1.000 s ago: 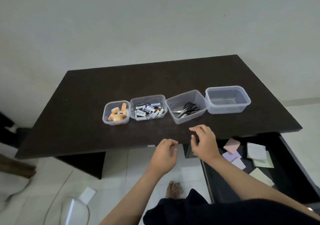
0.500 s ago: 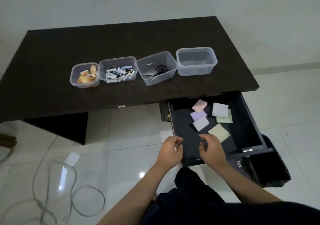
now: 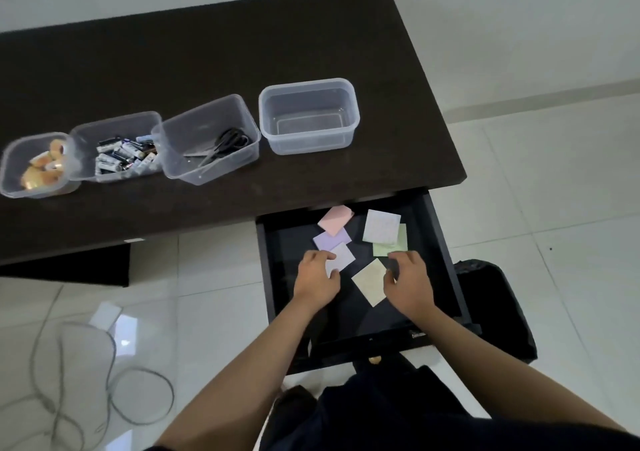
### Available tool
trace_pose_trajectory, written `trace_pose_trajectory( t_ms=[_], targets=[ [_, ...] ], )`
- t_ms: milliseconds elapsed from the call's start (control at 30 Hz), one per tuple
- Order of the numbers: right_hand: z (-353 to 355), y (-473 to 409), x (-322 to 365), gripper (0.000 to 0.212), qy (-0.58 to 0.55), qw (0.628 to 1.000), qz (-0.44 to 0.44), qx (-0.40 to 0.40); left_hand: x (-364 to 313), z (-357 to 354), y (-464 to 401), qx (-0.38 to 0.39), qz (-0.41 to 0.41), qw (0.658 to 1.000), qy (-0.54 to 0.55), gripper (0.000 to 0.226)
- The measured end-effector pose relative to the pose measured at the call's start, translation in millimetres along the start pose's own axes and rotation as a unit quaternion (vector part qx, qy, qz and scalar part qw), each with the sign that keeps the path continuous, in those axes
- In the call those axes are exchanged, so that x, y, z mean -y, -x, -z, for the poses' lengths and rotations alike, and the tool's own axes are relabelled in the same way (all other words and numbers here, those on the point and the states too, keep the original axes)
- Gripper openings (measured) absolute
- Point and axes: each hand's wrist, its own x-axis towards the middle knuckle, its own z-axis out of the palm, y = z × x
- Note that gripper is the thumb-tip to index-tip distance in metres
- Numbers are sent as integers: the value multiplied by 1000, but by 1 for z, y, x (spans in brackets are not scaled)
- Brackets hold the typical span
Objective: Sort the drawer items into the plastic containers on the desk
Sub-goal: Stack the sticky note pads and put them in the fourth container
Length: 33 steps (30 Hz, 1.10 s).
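The open black drawer [image 3: 445, 256] under the desk [image 3: 214, 52] holds several sticky-note pads: pink [image 3: 335, 219], purple [image 3: 330, 239], white [image 3: 381, 226], green [image 3: 398, 245], pale lilac [image 3: 343, 257] and yellow [image 3: 369, 281]. My left hand [image 3: 314, 278] reaches into the drawer and pinches the pale lilac pad between thumb and fingers. My right hand [image 3: 409, 283] curls its thumb and fingers round the right corner of the yellow pad. On the desk stand an empty container [image 3: 308, 86], a scissors container [image 3: 207, 107], a battery container [image 3: 114, 121] and a tape-roll container [image 3: 14, 180].
A black bin [image 3: 498, 312] sits on the floor right of the drawer. A grey cable [image 3: 86, 381] loops over the white tiles at the left, near a white slip of paper [image 3: 104, 315]. The desk's front edge overhangs the drawer's back.
The view has tilted down and moved closer. Both hands went from the drawer's front edge into the drawer, onto the pale lilac and yellow pads.
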Motion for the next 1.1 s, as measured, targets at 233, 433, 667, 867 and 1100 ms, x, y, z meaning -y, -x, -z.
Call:
trace_pose_trajectory(
  t_ms=[233, 433, 667, 867, 1100],
  targets=[
    [9, -75, 0, 56, 152, 985, 55, 65, -3, -15, -34, -28, 144, 989, 28, 37],
    [0, -100, -3, 69, 236, 960, 39, 144, 4, -27, -35, -3, 215, 975, 51, 40],
    [7, -95, -1, 81, 84, 986, 40, 137, 3, -34, -41, -56, 273, 952, 129, 26],
    [9, -78, 6, 46, -106, 986, -12, 129, -17, -39, -31, -130, 258, 945, 151, 21],
    [-9, -30, 24, 17, -165, 983, 36, 78, -39, -34, -8, 5, 193, 892, 408, 23]
  ],
)
